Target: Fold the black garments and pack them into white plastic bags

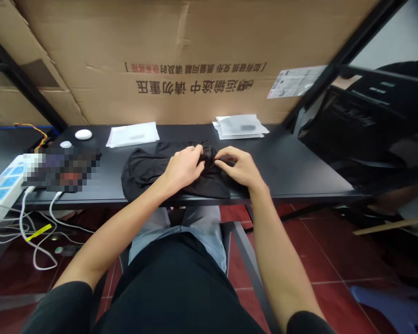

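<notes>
A piece of black cloth (142, 172), soft and gathered in folds, lies on the dark desk near its front edge. My left hand (185, 168) rests over its middle, with the fingers curled into the bunched fabric. Close by on the right, my right hand (239, 166) is bent with thumb and forefinger brought together at the gathered part of the cloth. The fabric between the two hands is crumpled, and the fingertips are partly hidden in it. What kind of garment or bag the cloth is, I cannot tell.
White packets lie behind the cloth in a left stack (134, 134) and a right stack (242, 126). A large cardboard box (202, 41) stands behind the desk (292, 167). At left are a white rounded object (83, 134), a power strip (7, 185) and white cables (22, 218).
</notes>
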Motion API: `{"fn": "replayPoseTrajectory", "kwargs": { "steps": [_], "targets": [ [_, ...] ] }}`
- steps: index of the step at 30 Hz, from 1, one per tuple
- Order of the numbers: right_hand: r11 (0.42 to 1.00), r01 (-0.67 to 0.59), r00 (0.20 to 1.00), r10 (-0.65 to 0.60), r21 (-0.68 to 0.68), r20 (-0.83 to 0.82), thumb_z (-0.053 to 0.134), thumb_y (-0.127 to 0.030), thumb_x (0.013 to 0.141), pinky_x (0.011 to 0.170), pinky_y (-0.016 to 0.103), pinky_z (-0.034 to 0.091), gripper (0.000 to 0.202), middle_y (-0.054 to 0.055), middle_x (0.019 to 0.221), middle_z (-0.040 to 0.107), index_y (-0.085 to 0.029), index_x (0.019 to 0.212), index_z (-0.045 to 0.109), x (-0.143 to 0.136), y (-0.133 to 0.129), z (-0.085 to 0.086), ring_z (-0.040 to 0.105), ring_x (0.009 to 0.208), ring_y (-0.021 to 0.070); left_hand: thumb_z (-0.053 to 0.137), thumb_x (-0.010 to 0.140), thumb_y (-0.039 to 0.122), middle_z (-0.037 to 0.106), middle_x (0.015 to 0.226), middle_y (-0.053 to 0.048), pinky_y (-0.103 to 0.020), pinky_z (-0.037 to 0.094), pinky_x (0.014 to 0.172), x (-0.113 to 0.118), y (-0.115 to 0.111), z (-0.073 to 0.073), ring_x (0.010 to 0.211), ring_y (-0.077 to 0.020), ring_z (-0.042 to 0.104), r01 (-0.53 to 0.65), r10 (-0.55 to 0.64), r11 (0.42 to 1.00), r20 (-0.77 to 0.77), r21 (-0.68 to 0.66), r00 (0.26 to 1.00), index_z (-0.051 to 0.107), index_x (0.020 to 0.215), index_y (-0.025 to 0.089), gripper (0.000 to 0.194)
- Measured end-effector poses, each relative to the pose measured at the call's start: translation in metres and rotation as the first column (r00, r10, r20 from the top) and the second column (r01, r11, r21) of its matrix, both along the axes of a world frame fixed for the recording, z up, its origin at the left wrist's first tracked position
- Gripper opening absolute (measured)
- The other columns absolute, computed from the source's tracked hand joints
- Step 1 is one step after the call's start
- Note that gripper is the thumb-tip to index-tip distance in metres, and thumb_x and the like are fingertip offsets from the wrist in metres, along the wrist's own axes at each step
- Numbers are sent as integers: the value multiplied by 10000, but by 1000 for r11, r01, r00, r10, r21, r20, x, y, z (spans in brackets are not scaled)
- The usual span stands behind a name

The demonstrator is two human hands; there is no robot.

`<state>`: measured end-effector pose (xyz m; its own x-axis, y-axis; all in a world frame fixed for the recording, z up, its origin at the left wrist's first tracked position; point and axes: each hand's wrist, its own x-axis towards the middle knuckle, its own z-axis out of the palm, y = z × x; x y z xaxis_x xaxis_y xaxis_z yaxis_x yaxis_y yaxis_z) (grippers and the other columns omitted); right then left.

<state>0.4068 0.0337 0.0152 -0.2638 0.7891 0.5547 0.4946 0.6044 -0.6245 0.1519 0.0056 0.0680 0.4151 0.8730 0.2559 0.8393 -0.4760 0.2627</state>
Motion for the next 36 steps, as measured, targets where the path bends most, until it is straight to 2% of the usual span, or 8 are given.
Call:
{"fn": "replayPoseTrajectory", "kwargs": {
  "steps": [6,10,12,16,20,23,30,36],
  "targets": [
    [1000,-9,992,9,-6,123,798,-392,959,903,438,635,139,69,1071,854,-258,952,837,-1,0,0,762,926,266,637,1086,323,835,1098,-86,-462,623,966,-55,-16,-5,1046,-346,822,-191,193,981,100,-30,976,403,1738,233,699],
    [999,5,993,0,-39,115,808,-393,951,906,465,636,120,69,1076,852,-278,923,831,0,0,-1,769,940,291,726,1039,362,759,1399,-171,-513,613,1096,-78,-34,-10,1307,-397,743,-311,311,950,-6,12,951,465,1750,256,765],
    [999,5,993,0,-51,114,810,-392,948,916,478,640,116,68,1080,849,-282,911,825,0,0,-1,773,945,300,773,1029,440,671,1555,-189,-549,593,1142,-77,-41,-10,1426,-429,661,-328,330,943,-22,62,944,587,1662,273,680],
    [998,5,993,2,-59,116,801,-392,949,947,492,642,113,69,1085,850,-285,915,821,-1,-1,0,779,958,305,818,1020,557,665,1568,-161,-564,559,1171,-52,-41,-8,1476,-428,599,-215,217,972,-10,98,976,706,1511,277,576],
    [998,10,993,-2,-69,115,793,-395,952,946,485,644,120,72,1094,849,-282,924,819,-2,-2,1,782,963,302,748,1084,430,736,1478,-162,-543,547,1156,-27,-26,-8,1432,-403,627,-179,185,979,-57,101,981,747,1403,238,372],
    [997,11,992,-2,-73,124,790,-397,957,946,478,644,121,68,1094,849,-283,929,819,-1,-3,0,784,968,299,626,1129,285,796,1379,-140,-485,566,1116,-30,-16,-4,1347,-356,697,-202,206,975,-33,87,978,730,1425,237,318],
    [998,9,993,-1,-66,119,800,-393,951,955,481,649,113,66,1099,860,-286,927,825,0,1,-3,792,980,302,633,1105,309,840,1213,-92,-484,588,1069,-93,-20,12,1138,-360,809,-405,394,909,112,95,912,619,1633,283,530],
    [999,12,994,-6,-51,112,802,-392,959,956,486,650,113,61,1101,858,-285,926,819,0,1,-5,796,982,301,651,1062,377,853,1131,-95,-513,599,1053,-142,-27,2,1110,-395,812,-515,508,851,82,105,857,695,1574,304,519]
  ]
}}
